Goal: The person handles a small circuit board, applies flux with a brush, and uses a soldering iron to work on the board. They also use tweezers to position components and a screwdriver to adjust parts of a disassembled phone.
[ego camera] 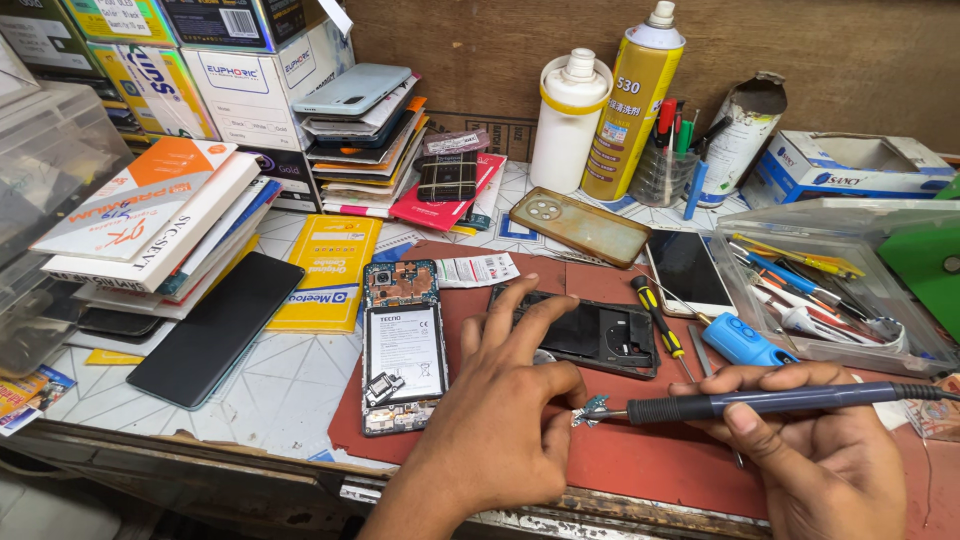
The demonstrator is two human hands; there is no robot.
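Note:
My right hand [820, 450] grips a dark blue soldering iron [760, 403], held level with its tip pointing left. The tip touches a small bluish part [590, 411] on the red mat [640, 460]. My left hand [500, 400] rests on the mat with its fingers spread, thumb and forefinger beside that small part. Just left of the hand lies an opened phone [403, 345] with its battery and boards showing. Behind the fingers sits a black phone back frame [600, 335].
A yellow-handled screwdriver [658, 318], a blue tool [747, 341] and a white-edged phone [690, 272] lie right of the frame. A clear tray of tools [830, 290] stands at right. Bottles [570, 120], a spray can [632, 100], stacked boxes and a dark phone [215, 330] crowd the back and left.

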